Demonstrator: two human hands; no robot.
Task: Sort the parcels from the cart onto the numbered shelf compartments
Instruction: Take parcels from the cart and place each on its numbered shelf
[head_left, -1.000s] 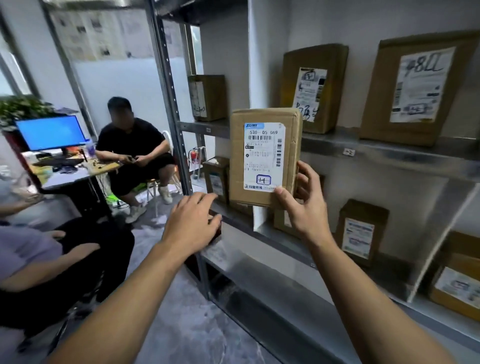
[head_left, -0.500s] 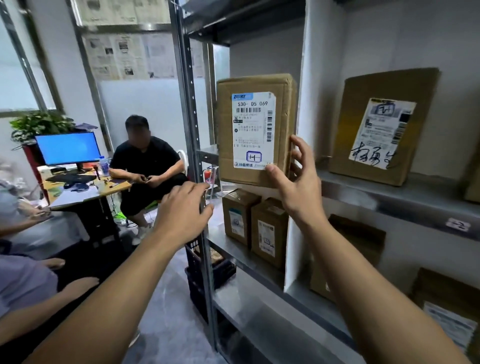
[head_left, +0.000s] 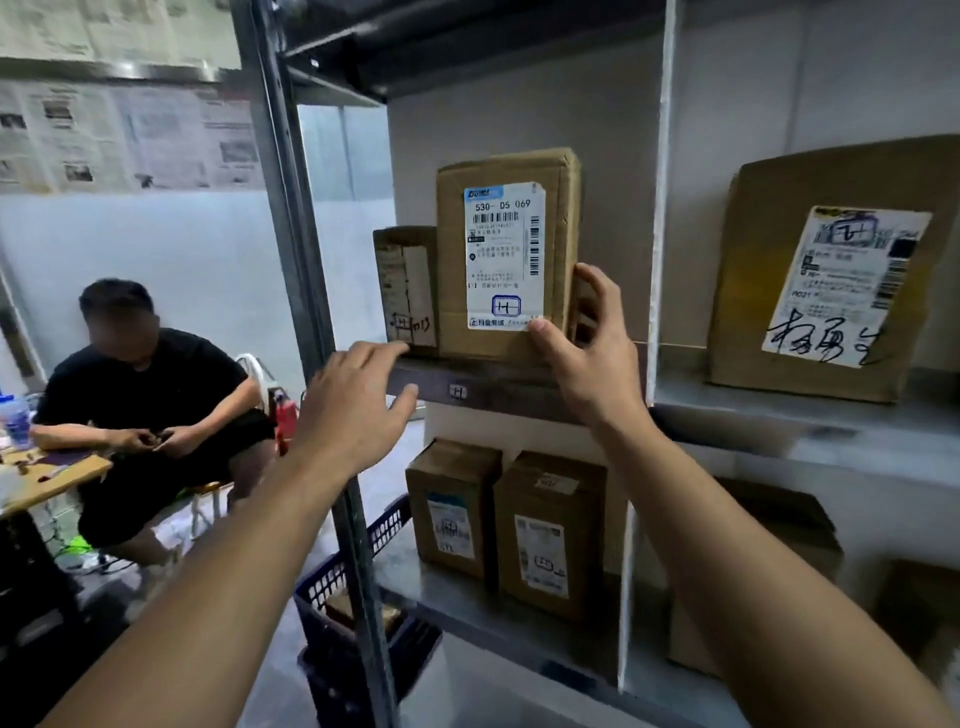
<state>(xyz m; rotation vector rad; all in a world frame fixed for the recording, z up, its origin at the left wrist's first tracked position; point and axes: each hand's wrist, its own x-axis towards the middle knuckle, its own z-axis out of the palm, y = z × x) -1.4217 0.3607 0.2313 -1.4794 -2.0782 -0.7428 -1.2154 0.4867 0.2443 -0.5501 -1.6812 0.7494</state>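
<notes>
A brown cardboard parcel (head_left: 558, 249) with a white label reading 530-D5 069 and a boxed "14" stands upright on the upper shelf (head_left: 498, 392), right above a small "14" tag (head_left: 457, 391). My right hand (head_left: 584, 358) grips its lower right corner, thumb on the front and fingers round the side. My left hand (head_left: 350, 410) hovers with relaxed fingers at the shelf's front edge, holding nothing. A smaller parcel (head_left: 406, 288) stands just left of the held one.
A large labelled box (head_left: 831, 270) sits in the compartment to the right, behind a white divider (head_left: 657, 208). Two small boxes (head_left: 506, 525) stand on the lower shelf. A blue crate (head_left: 353, 618) is on the floor. A seated person (head_left: 140, 410) is at left.
My right hand has carried the parcel up and onto the upper shelf, beside the smaller parcel. My left hand has risen toward the shelf edge.
</notes>
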